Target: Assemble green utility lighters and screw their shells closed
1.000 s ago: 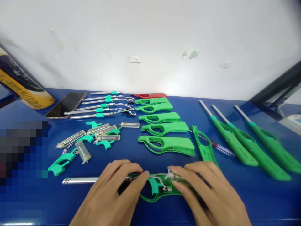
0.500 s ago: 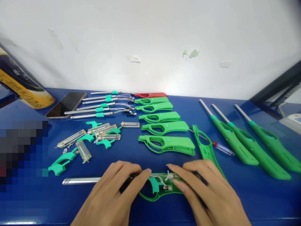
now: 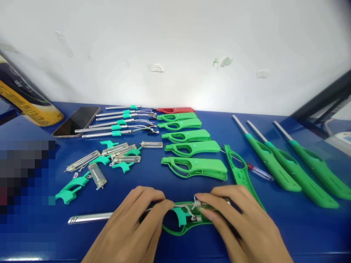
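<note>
Open green lighter (image 3: 204, 220) lies crosswise, tube (image 3: 89, 218) pointing left; hands (image 3: 134, 223) (image 3: 245, 223) pinch lighter, clear tank (image 3: 202, 204).

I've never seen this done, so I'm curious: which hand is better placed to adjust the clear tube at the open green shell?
Probably the right hand: its thumb and forefinger are at the clear tube. The left hand is toward the green shell's other end, by the metal rod.

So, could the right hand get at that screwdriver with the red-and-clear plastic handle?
Probably yes: the screwdriver's handle is uncovered, though the right hand is busy with a clear plastic tank and an open green plastic half-shell lies between.
</note>
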`<state>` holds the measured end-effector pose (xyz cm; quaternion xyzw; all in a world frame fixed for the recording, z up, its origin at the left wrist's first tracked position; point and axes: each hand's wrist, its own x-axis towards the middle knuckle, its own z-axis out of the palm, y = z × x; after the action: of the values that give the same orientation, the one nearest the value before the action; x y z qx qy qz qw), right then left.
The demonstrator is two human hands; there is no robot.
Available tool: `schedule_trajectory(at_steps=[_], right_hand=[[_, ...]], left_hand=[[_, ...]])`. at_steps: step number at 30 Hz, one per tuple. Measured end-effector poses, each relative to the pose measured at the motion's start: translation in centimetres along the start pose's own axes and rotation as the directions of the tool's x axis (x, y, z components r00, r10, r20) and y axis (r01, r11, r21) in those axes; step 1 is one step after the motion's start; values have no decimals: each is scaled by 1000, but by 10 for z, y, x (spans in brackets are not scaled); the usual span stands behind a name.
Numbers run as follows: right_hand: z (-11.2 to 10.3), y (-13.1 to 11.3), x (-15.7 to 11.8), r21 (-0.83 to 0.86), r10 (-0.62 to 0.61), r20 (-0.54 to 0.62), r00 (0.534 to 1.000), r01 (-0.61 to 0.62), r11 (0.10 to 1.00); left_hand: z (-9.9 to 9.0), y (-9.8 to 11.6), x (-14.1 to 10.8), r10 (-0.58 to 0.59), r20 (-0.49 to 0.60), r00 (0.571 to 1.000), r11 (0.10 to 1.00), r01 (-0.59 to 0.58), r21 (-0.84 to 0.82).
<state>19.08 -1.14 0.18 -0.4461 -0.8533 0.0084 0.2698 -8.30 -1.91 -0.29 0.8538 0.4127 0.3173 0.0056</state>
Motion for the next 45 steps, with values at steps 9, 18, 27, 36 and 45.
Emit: schedule_trajectory(at_steps=[9,18,27,36,45], right_hand=[[-1,2,2,3,-2,27,1000,2,1000],[-3,-5,9,3,-10,-43,999,11,1000],[-1,2,4,1,-16,28,999,16,1000],[1,3,-3,-11,-16,64,998,17,1000],[0,3,-1,-23,-20,54,998,22,1000]], left_hand=[[-2,1,1,33,35,999,999,-34,19],[-3,11,10,103,-59,993,986,-94,136],[-3,8,10,100,-57,993,990,-94,103],[4,6,5,138,-22,990,988,-136,71],[-2,9,9,158,-54,986,978,-148,147]])
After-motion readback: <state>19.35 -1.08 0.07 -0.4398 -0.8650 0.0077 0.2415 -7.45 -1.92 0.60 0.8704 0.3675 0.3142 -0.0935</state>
